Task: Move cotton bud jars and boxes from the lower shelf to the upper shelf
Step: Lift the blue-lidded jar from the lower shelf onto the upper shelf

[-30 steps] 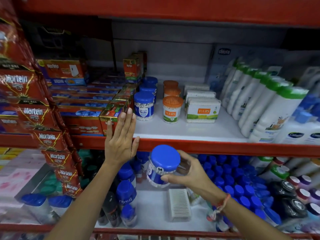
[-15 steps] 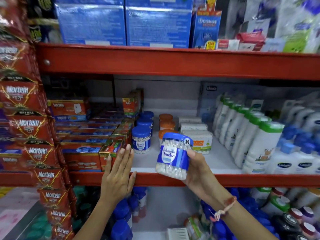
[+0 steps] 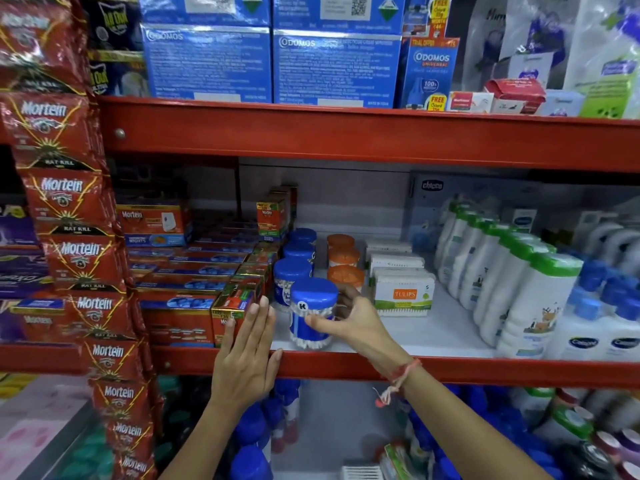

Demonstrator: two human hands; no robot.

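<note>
Right hand [image 3: 356,323] fingers hold blue-lidded cotton bud jar [image 3: 312,315], "K" sticker, at upper shelf [image 3: 433,370] front edge, frame center; Tulips box [image 3: 403,296] right. Left hand [image 3: 247,358] flat, fingers extended against Mortein box [image 3: 232,311].

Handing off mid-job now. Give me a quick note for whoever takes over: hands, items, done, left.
Right hand: gripping blue-lid cotton bud jar, upright at the upper shelf front, ahead of the blue-lid row.
Left hand: open, flat against the Mortein box and shelf edge.
Done: orange-lid jars and Tulips boxes on the upper shelf.
Left: release the jar; check below for more.
</note>
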